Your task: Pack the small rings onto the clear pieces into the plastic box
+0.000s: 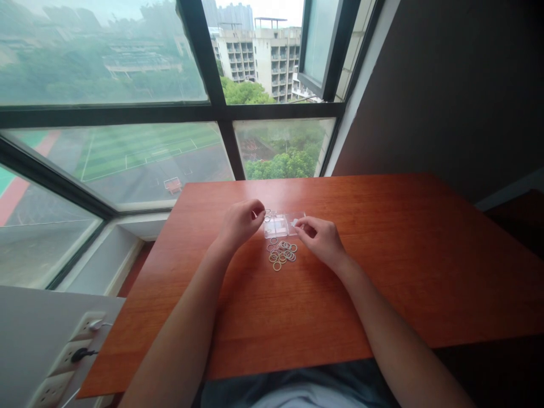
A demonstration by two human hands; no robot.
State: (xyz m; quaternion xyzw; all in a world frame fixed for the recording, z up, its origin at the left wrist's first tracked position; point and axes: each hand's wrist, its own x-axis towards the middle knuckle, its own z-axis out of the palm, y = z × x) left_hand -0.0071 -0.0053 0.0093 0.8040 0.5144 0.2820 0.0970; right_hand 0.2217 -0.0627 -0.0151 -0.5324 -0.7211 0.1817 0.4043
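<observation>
A small clear plastic box (277, 233) with compartments lies open on the table, its clear lid (291, 231) folded out to the right. My left hand (241, 224) is at the box's left edge, thumb and forefinger pinched on a pale ring (267, 211). At the lid, my right hand (322, 239) has its fingertips closed around a small whitish piece (294, 222), too small to name. Several pale thin rings (283, 253) lie in a loose pile just in front of the box. Other rings seem to lie inside the box's left part.
The reddish-brown wooden table (408, 255) reaches far to the right. Dark-framed windows (221, 113) stand behind and left of it, with one pane (321, 45) swung open. Wall sockets (70, 357) with plugs and cables are at the lower left.
</observation>
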